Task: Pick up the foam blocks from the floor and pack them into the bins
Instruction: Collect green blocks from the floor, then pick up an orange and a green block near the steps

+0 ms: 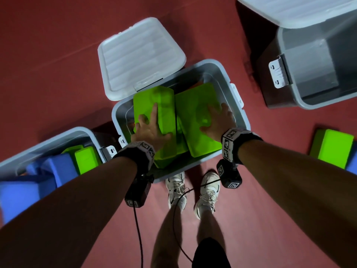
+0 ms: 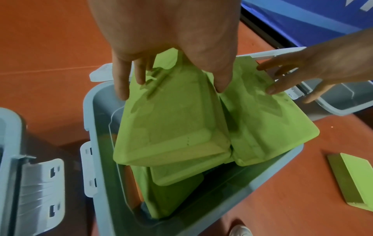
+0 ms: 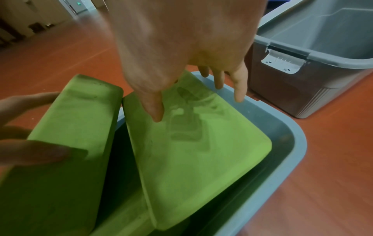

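At six o'clock in the head view stand the person's white shoes on the red floor. Just beyond them sits the middle bin, holding several green foam blocks. The left hand lies spread on the left green block, fingers straight and the thumb hooked over its near edge; that block stands tilted, its top above the rim. The right hand rests flat with fingers splayed on the right green block, which leans against the first; it grasps nothing. Further green blocks lie beneath these two.

At eight o'clock a second bin contains blue blocks and a green one. At three o'clock a loose green block lies on the floor. At eleven o'clock the middle bin's white lid hangs open. At one o'clock stands a third bin, its inside bare as far as visible.
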